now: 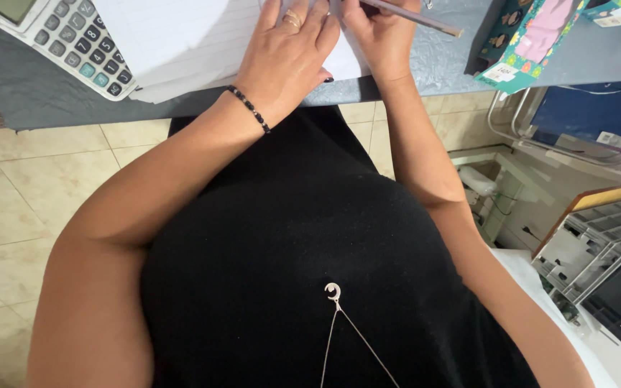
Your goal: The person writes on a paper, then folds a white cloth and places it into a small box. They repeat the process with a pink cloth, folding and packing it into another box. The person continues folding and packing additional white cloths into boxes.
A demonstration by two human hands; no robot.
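At the top of the frame we see both hands working on a sheet of white paper (pixel 181 39) that lies on a grey surface (pixel 30 90). The left hand (pixel 289 61) lies flat on the paper, fingers stretched out and together, gripping nothing; it wears a ring on one finger and a dark bead bracelet (pixel 249 108) at the wrist. Just beside it, to the right, the right hand (pixel 379 36) is curled around a pencil (pixel 411 16), whose shaft slants out toward the upper right of the frame; its tip is hidden behind the fingers. A calculator (pixel 55 39) sits in the upper left, touching the paper's left edge. In the upper right lies a colourful patterned box (pixel 533 39), well apart from the hands. Below the surface we see a black top filling the middle of the frame, with a thin chain and crescent pendant (pixel 333 291) on it, and a beige tiled floor (pixel 8 194) at the left.
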